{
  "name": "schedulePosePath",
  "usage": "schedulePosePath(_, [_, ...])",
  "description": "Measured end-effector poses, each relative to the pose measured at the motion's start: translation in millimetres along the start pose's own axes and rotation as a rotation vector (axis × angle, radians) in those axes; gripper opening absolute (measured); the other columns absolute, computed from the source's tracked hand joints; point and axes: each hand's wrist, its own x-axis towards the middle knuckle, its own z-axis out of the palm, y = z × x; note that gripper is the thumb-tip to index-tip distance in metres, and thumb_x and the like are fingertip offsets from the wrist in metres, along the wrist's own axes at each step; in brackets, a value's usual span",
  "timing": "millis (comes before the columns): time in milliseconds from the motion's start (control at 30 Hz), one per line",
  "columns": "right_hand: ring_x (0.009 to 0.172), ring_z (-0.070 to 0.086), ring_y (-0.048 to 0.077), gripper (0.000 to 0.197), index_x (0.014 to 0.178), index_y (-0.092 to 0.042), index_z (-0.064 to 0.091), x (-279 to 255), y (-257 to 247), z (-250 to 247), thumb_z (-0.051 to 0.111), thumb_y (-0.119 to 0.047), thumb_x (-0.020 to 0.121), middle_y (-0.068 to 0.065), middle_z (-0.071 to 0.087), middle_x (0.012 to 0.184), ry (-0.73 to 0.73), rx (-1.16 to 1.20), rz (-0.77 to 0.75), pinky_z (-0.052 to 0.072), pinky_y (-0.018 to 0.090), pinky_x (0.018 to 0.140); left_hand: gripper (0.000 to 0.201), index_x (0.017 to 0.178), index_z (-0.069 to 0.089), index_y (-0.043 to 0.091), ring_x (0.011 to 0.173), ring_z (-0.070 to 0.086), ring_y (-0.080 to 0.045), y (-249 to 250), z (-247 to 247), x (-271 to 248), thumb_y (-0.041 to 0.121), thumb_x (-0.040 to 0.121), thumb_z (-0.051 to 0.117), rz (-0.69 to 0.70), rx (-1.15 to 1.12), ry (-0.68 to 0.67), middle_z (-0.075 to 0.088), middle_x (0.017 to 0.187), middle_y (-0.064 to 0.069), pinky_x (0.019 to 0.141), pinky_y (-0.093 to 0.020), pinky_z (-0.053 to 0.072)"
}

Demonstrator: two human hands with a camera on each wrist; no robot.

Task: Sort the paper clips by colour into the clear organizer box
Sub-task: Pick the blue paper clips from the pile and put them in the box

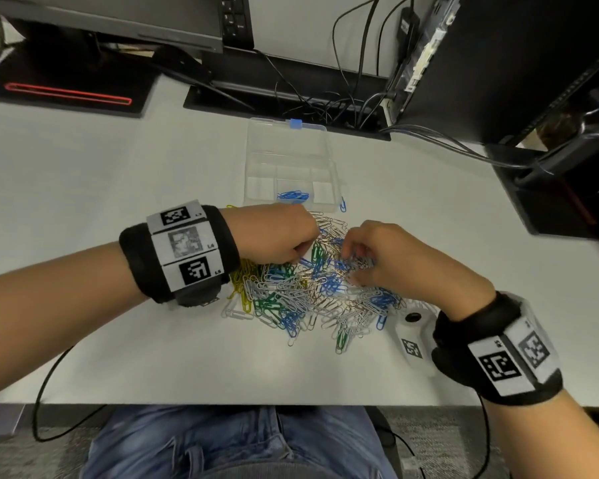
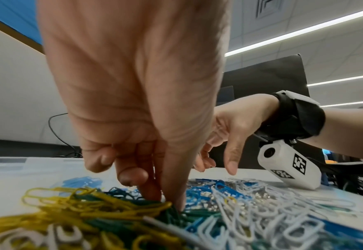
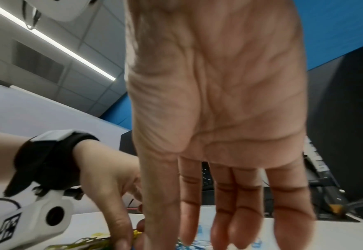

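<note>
White table (image 1: pixel 118 167). Mixed pile of paper clips (image 1: pixel 301 292) at centre near: yellow at left, green, blue, white and silver tangled. Clear organizer box (image 1: pixel 289 160) just beyond the pile, lid open away, blue clips in its near middle compartment. One stray blue clip (image 1: pixel 342 204) by the box's near right corner. Monitor stands and cables along the far edge.
</note>
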Motion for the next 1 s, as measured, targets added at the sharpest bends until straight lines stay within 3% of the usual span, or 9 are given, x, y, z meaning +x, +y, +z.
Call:
schedulePosePath(167, [0.083, 0.054, 0.019, 0.025, 0.097, -0.018, 0.061, 7, -18, 4, 0.072, -0.011, 0.076, 0.001, 0.056, 0.091, -0.102, -0.068, -0.089, 0.047, 0.035, 0.072, 0.008, 0.079, 0.063, 0.014, 0.062, 0.050, -0.001, -4, -8, -3, 0.010, 0.085, 0.062, -0.024, -0.103, 0.075, 0.055, 0.067, 0.014, 0.055, -0.012, 0.034])
schedulePosePath(300, [0.072, 0.048, 0.016, 0.016, 0.086, -0.017, 0.058, 12, -18, 8, 0.069, -0.010, 0.077, -0.004, 0.051, 0.078, -0.145, -0.123, -0.078, 0.036, 0.025, 0.056, 0.003, 0.084, 0.067, 0.013, 0.061, 0.050, 0.005, -11, -22, -8, 0.014, 0.083, 0.069, -0.059, -0.163, 0.196, 0.060, 0.073, 0.011, 0.058, -0.004, 0.037])
schedulePosePath(367, [0.071, 0.049, 0.016, 0.012, 0.081, -0.016, 0.059, 14, -17, 9, 0.067, -0.007, 0.078, -0.002, 0.054, 0.077, -0.142, -0.135, -0.080, 0.034, 0.023, 0.054, 0.005, 0.088, 0.070, 0.013, 0.063, 0.052, 0.004, -17, -29, -9, 0.011, 0.083, 0.068, -0.103, -0.184, 0.296, 0.063, 0.076, 0.007, 0.057, -0.002, 0.036])
schedulePosePath(533, [0.071, 0.056, 0.017, 0.004, 0.081, -0.012, 0.067, 16, -11, 3, 0.069, -0.009, 0.081, 0.000, 0.060, 0.075, -0.060, -0.074, -0.065, 0.040, 0.023, 0.057, 0.004, 0.086, 0.069, 0.012, 0.072, 0.053, -0.011, -38, -42, -7, 0.009, 0.083, 0.068, -0.245, -0.135, 0.510, 0.062, 0.080, 0.002, 0.066, -0.022, 0.036])
schedulePosePath(733, [0.072, 0.063, 0.015, 0.008, 0.087, -0.009, 0.073, 17, 2, -6, 0.072, -0.007, 0.080, 0.000, 0.066, 0.076, 0.072, 0.110, 0.008, 0.049, 0.022, 0.067, 0.009, 0.091, 0.070, 0.009, 0.081, 0.055, -0.017, -55, -42, 1, 0.012, 0.082, 0.070, -0.327, -0.115, 0.408, 0.060, 0.084, 0.000, 0.070, -0.026, 0.038])
schedulePosePath(867, [0.062, 0.057, 0.003, 0.004, 0.082, -0.010, 0.073, 23, 8, -14, 0.073, -0.008, 0.079, -0.005, 0.065, 0.070, 0.145, 0.161, 0.000, 0.045, 0.015, 0.061, 0.026, 0.102, 0.065, 0.012, 0.090, 0.055, -0.020, -64, -43, -4, 0.025, 0.081, 0.072, -0.381, -0.122, 0.396, 0.063, 0.100, -0.004, 0.075, -0.028, 0.040])
schedulePosePath(1000, [0.054, 0.053, -0.002, 0.008, 0.076, -0.016, 0.071, 33, 3, -30, 0.072, -0.010, 0.080, -0.007, 0.064, 0.065, 0.234, 0.266, -0.033, 0.040, 0.005, 0.053, 0.040, 0.115, 0.056, 0.010, 0.102, 0.054, -0.025, -73, -40, -13, 0.036, 0.086, 0.066, -0.553, -0.140, 0.394, 0.058, 0.110, -0.006, 0.080, -0.033, 0.042])
